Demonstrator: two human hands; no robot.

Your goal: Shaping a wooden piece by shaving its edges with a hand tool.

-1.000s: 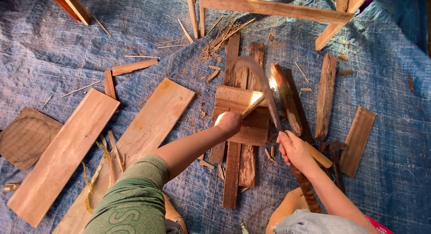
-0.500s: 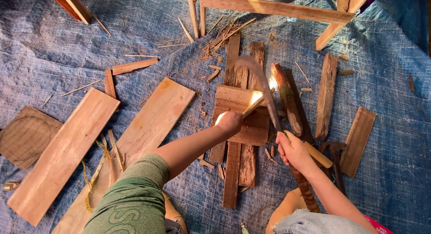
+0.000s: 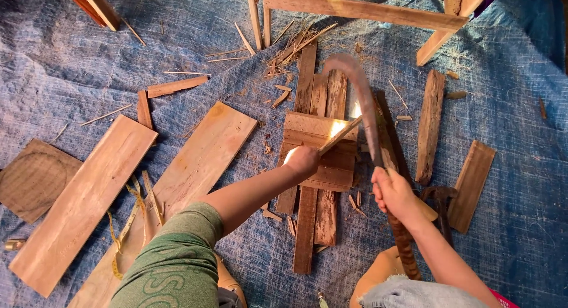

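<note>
Wood strip (image 3: 338,136), thin and pale, stands tilted on the short plank block (image 3: 322,148), lower end pinched in the left hand (image 3: 303,160), upper end pointing up-right toward the blade. Left hand closed around the strip's base, knuckles up, resting on the block's left edge. Left forearm stretches straight out from lower left, over the green-clad knee (image 3: 171,266), elbow nearly locked.

Right hand (image 3: 391,193) wrapped tight on the handle of a long curved blade (image 3: 361,101). Wrist cocked, forearm coming in from the lower right corner. Blade arcs up and left from the fist, tip curling over above the block, motion-blurred. Blade edge sits just beside the strip's upper end; touching or not, cannot tell.

Block lies across several dark narrow slats (image 3: 307,225) running lengthwise on the blue tarp (image 3: 71,65). Two wide light boards (image 3: 83,195) lie at left, angled, with a yellow tape measure (image 3: 127,225) near their lower ends. Round-marked square panel (image 3: 32,178) at far left. Dark slat (image 3: 430,125) and shorter plank (image 3: 471,184) at right, well apart from the hands. Splinters and shavings (image 3: 293,51) scattered above the block. Wooden frame rail (image 3: 361,7) along the top.
</note>
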